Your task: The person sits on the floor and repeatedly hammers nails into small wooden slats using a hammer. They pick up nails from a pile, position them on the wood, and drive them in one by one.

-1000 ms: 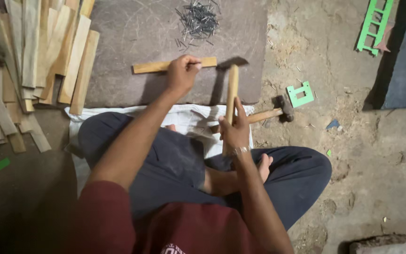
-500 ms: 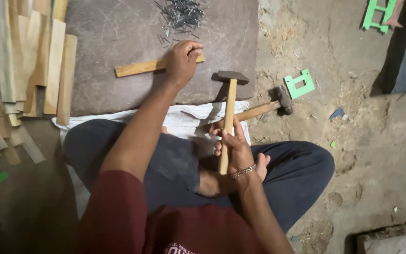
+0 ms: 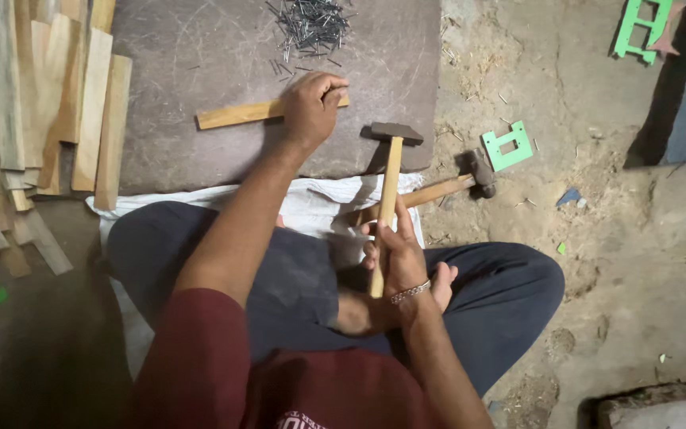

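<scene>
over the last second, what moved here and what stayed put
The right hand swung its hammer from nearly upright down and forward, so the head now sits low over the stone slab. The left hand stayed pressed on the wooden strip. The second hammer and the nail pile did not move.

Two hammers are in view, one held hammer (image 3: 389,171) and a second hammer (image 3: 454,187) off the stone slab's (image 3: 184,71) lower right corner, one wooden strip (image 3: 240,114) mid-slab, one nail heap (image 3: 311,22) at its top edge, two green cut-outs (image 3: 508,146) (image 3: 638,30).
</scene>
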